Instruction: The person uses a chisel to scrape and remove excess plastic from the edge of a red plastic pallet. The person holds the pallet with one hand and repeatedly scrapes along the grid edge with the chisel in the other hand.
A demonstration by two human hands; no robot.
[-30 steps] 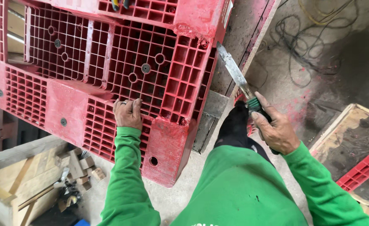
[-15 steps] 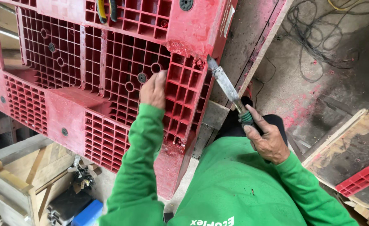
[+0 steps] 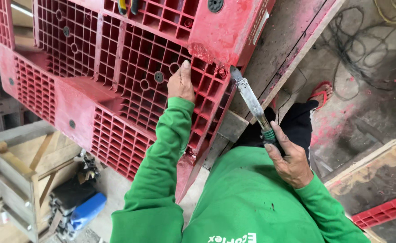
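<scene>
A large red plastic pallet (image 3: 117,81) stands tilted on edge in front of me, its gridded underside facing me. My left hand (image 3: 181,83), in a green sleeve, rests flat on the grid near the pallet's right side. My right hand (image 3: 288,157) grips the green handle of a flat metal blade tool (image 3: 250,99). The blade's tip touches the pallet's damaged right corner block (image 3: 220,67).
A wooden board (image 3: 292,49) leans behind the pallet at the right. Black cables (image 3: 360,49) lie on the concrete floor, with a foot in a red sandal (image 3: 321,92). A wooden crate frame (image 3: 22,180) and a blue container (image 3: 88,209) sit lower left; another red pallet piece (image 3: 384,210) lies lower right.
My left hand has moved up the pallet's grid from its lower block to near the right corner. The blade tool has shifted left until its tip meets the corner block.
</scene>
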